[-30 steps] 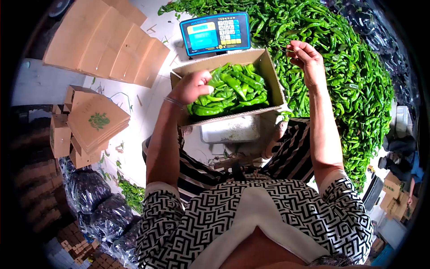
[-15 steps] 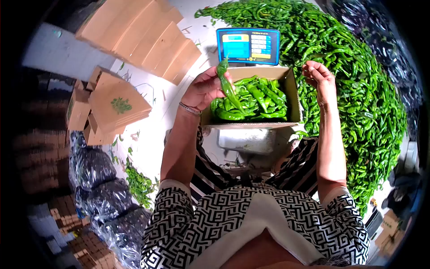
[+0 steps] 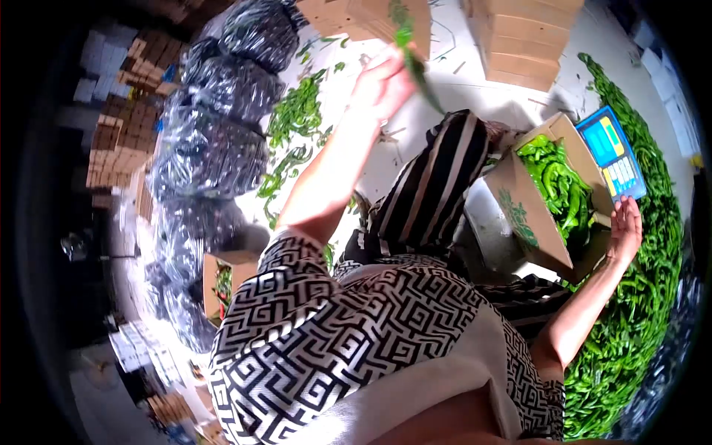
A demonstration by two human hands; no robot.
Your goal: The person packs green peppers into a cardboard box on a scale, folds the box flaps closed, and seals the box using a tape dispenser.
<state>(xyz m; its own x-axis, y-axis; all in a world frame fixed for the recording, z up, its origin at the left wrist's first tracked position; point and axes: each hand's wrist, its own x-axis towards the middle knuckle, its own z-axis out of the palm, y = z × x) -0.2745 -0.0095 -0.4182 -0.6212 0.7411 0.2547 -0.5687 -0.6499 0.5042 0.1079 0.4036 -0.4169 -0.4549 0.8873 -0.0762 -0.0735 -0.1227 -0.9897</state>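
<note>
Left hand (image 3: 382, 83), motion-blurred, grasping one long green pepper (image 3: 404, 35): slim, tapered, upper end smeared. Right hand (image 3: 627, 228) released, fingers loosely bent, just beside the open cardboard carton (image 3: 530, 208) and the blue-framed scale display (image 3: 608, 152); can't tell if it touches either.

Striped trouser leg (image 3: 426, 178) is in the way between left hand and carton. Shiny, crinkled black plastic bags (image 3: 208, 152) left of the left forearm, loose greenery (image 3: 297, 111) on the floor between. Brown cardboard stack (image 3: 523, 41) to the right of left hand, well apart. Big green pepper heap (image 3: 630, 334) runs along the outer side of right hand and forearm.

Carton: green print on wall, glossy curved peppers (image 3: 560, 178) inside. Small open box (image 3: 239, 268) near left elbow: green and red bits, unclear what.
</note>
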